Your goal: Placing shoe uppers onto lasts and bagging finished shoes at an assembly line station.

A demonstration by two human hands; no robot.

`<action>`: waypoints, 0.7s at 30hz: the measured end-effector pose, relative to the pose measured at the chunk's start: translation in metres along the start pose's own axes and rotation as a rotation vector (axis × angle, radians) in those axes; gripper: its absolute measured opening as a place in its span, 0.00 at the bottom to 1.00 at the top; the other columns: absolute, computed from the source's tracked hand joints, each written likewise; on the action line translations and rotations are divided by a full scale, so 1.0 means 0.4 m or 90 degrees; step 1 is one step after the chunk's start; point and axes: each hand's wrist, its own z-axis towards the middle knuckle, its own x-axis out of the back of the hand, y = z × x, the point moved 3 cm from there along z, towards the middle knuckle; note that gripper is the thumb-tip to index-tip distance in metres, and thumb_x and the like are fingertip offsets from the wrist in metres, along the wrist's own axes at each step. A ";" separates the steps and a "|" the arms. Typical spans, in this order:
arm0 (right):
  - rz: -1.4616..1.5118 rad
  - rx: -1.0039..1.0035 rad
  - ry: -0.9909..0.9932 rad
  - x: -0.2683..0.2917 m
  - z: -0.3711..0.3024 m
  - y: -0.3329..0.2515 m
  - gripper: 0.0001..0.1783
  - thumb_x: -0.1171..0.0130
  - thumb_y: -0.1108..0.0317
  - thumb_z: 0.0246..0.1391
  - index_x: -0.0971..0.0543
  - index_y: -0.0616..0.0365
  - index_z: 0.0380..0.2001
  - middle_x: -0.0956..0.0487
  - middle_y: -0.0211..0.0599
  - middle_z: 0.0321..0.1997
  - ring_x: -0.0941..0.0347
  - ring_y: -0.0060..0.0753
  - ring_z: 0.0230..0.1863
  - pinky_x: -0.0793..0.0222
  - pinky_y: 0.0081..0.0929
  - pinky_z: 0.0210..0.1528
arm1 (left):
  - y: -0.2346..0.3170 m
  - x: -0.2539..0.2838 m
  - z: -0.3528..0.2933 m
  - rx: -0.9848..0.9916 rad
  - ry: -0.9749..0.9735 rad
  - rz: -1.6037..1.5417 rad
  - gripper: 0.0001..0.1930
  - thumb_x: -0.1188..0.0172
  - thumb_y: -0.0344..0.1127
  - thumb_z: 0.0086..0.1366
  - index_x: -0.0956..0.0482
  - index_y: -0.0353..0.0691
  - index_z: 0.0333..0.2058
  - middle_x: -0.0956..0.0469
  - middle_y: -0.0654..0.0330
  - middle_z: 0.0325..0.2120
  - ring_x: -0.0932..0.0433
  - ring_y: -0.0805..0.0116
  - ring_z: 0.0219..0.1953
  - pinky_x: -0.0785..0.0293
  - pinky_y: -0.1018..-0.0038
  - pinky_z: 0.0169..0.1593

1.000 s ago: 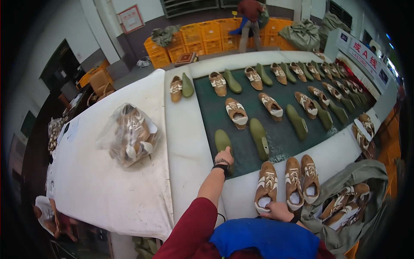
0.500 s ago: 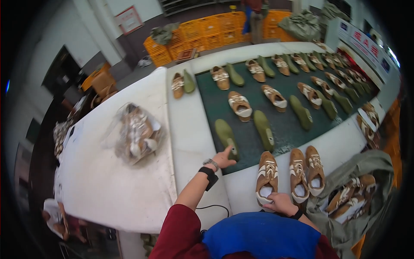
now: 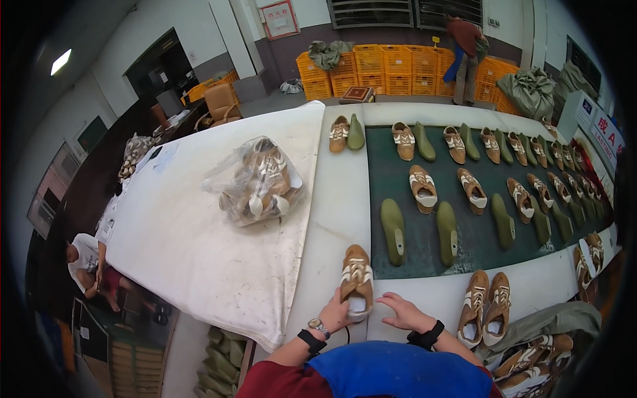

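Note:
A brown sneaker (image 3: 356,282) with white stripes and laces stands toe away on the white table edge in front of me. My left hand (image 3: 334,312) grips it at its heel end from the left; some of the fingers are hidden. Just to the right of that shoe, my right hand (image 3: 406,314) is open and holds nothing, its fingers apart. Two more brown sneakers stand side by side farther right, the nearer one a left-hand sneaker (image 3: 472,310). On the dark green belt ahead lie green shoe lasts (image 3: 393,232) and more sneakers (image 3: 423,188) in rows.
A clear plastic bag (image 3: 255,189) of sneakers lies on the white-covered table (image 3: 179,225) at left. Green lasts (image 3: 222,358) fill a box below me. A grey-green sack (image 3: 564,320) with sneakers is at lower right. Orange crates (image 3: 398,66) and a person (image 3: 464,50) are at the back.
The sneaker has moved left off the spot beside the other two. My right hand has let go of it; my left hand has left the green last and taken hold. The view has turned left.

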 end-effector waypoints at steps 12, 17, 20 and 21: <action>-0.290 -0.291 0.115 -0.014 -0.343 0.180 0.30 0.41 0.58 0.43 0.33 0.43 0.53 0.46 0.44 0.62 0.54 0.52 0.64 0.54 0.52 0.61 | -0.062 0.019 0.122 0.151 -0.136 0.106 0.38 0.39 0.65 0.39 0.23 0.26 0.31 0.35 0.42 0.46 0.26 0.52 0.40 0.30 0.69 0.48; -0.301 -0.314 0.143 -0.030 -0.357 0.178 0.30 0.43 0.58 0.45 0.35 0.42 0.54 0.47 0.44 0.62 0.54 0.53 0.63 0.56 0.55 0.61 | -0.067 0.023 0.300 0.124 -0.136 0.105 0.36 0.38 0.64 0.38 0.21 0.30 0.30 0.30 0.45 0.42 0.27 0.53 0.43 0.32 0.69 0.49; -0.299 -0.321 0.156 -0.035 -0.353 0.182 0.30 0.43 0.58 0.45 0.35 0.42 0.54 0.47 0.44 0.62 0.55 0.54 0.63 0.57 0.56 0.61 | -0.072 0.023 0.391 0.108 -0.115 0.119 0.36 0.39 0.63 0.39 0.22 0.30 0.32 0.30 0.45 0.43 0.27 0.54 0.43 0.32 0.69 0.49; -0.296 -0.319 0.168 -0.038 -0.357 0.183 0.29 0.43 0.58 0.45 0.34 0.42 0.54 0.46 0.44 0.62 0.55 0.53 0.63 0.58 0.56 0.61 | -0.063 0.023 0.423 0.095 -0.081 0.138 0.36 0.38 0.62 0.39 0.22 0.29 0.34 0.30 0.45 0.42 0.27 0.53 0.43 0.32 0.69 0.49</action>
